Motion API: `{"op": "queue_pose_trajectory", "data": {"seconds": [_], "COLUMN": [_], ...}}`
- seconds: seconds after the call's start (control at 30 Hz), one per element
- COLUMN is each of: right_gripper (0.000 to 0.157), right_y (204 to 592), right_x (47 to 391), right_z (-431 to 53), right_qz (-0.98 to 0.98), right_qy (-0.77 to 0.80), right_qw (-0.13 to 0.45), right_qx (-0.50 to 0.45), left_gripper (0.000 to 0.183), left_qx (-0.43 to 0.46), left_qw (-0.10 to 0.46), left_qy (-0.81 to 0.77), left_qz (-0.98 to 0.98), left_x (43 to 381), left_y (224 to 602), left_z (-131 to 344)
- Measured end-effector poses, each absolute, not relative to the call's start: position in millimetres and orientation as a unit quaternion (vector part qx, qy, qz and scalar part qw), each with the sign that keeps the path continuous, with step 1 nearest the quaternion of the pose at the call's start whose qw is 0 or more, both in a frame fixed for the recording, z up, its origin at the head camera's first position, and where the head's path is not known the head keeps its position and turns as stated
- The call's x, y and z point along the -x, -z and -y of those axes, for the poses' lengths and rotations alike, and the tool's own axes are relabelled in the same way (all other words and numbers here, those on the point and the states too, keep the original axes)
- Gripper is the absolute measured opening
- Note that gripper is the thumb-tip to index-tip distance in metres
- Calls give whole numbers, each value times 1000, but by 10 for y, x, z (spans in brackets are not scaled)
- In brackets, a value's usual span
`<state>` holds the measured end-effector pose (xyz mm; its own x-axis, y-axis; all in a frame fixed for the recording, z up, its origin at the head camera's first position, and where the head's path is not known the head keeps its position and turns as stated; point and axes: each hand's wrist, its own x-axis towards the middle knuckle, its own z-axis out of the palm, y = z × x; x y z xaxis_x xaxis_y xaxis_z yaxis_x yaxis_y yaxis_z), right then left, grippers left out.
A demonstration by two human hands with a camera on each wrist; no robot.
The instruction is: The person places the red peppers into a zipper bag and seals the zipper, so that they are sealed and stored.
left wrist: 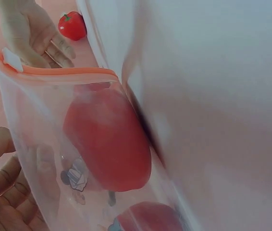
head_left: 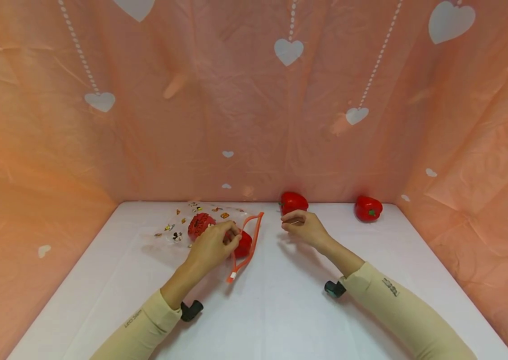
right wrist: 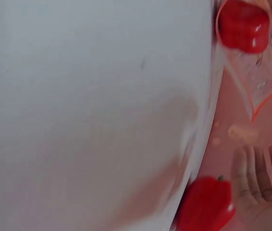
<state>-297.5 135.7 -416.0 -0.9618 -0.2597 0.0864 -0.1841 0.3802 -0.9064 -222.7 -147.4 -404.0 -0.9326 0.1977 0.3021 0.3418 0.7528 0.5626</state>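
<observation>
Beige sleeves (head_left: 409,310) up close, clear bag (head_left: 233,217) beyond

Stretching over the white table (head_left: 281,315): left hand (head_left: 214,246) above the bag, fingers loosely curled; pinching film or not, cannot tell. Right hand (head_left: 306,229) just beside the back pepper (head_left: 294,200), empty, fingers relaxed and apart. At the orange rim (head_left: 257,232), just inside: front pepper (head_left: 244,245); deeper in, another red shape (head_left: 200,225). Far right, outer pepper (head_left: 368,209). Could spill the front pepper with a careless bump; could lose the opening through slack support; could roll the back pepper away with an off-centre grab.
</observation>
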Motion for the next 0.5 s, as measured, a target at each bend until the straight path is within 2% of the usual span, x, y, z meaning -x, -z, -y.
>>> {"op": "queue_pose_trajectory", "data": {"seconds": [0.5], "right_gripper": [33], "right_y": [4203], "right_x": [3348], "right_z": [-1664], "right_qz": [-867], "right_qy": [453], "right_qw": [-72], "right_qx": [194], "left_gripper": [7], "left_qx": [144], "left_qw": [113], "left_qy": [320], "left_qz": [930], "left_x": [2226], "left_y": [4045], "left_z": [1471]}}
